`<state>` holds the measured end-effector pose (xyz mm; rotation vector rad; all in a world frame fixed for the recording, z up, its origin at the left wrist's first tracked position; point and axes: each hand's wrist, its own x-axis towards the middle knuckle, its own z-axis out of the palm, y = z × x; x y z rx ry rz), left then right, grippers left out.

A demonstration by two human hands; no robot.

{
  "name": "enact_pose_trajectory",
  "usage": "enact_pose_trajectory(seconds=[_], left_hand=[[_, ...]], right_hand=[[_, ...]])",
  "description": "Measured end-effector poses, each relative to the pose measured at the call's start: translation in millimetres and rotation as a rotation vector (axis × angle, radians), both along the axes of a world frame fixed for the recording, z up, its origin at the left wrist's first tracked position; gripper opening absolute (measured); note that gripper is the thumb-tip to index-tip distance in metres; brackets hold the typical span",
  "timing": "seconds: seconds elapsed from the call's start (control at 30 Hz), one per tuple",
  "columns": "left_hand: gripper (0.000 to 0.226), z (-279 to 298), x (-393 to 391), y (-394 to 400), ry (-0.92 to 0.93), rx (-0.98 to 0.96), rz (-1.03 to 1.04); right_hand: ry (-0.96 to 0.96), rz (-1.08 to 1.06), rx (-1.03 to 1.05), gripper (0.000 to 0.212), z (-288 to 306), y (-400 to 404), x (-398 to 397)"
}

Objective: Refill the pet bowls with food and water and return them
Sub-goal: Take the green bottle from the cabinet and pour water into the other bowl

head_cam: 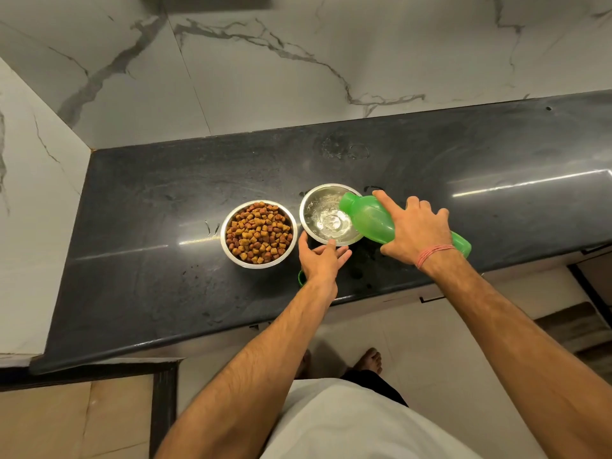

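Two steel bowls side by side on a black stone counter [165,200], close together, not quite touching. Left one, the kibble bowl [258,233], heaped with brown and tan dry pellets. Right one, the water bowl [326,214], holding a shallow pool of clear water with ripples across the bottom.

Right hand [415,226] wrapped over a green plastic bottle [371,220], fingers curled across the top of its body, thumb down on the near side. Bottle tipped nearly flat, open neck hanging over the right part of the water bowl's rim, base pointing back toward the counter edge. Pink thread band [433,255] around that wrist.

Left hand [323,260] at the near edge of the water bowl, fingers loosely spread and only slightly bent, fingertips touching the rim and outer wall, gripping nothing. Just behind that wrist, a sliver of a green cap [301,278] on the counter, mostly hidden.

Wet smears and droplets on the stone around and beyond the water bowl. White marble-veined wall [298,61] behind the counter and to its left. Below, bare feet on a pale tiled floor [414,332]
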<state>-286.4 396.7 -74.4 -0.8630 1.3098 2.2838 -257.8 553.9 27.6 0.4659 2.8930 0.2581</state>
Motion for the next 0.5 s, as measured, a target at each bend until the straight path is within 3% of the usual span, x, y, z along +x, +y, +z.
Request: enact_pose_trajectory(seconds=[0.5], left_hand=[[0.084, 0.4, -0.2, -1.8, -0.009, 0.001, -0.015]], right_hand=[[-0.009, -0.008, 0.016, 0.12, -2.3, -5.6, 2.2]])
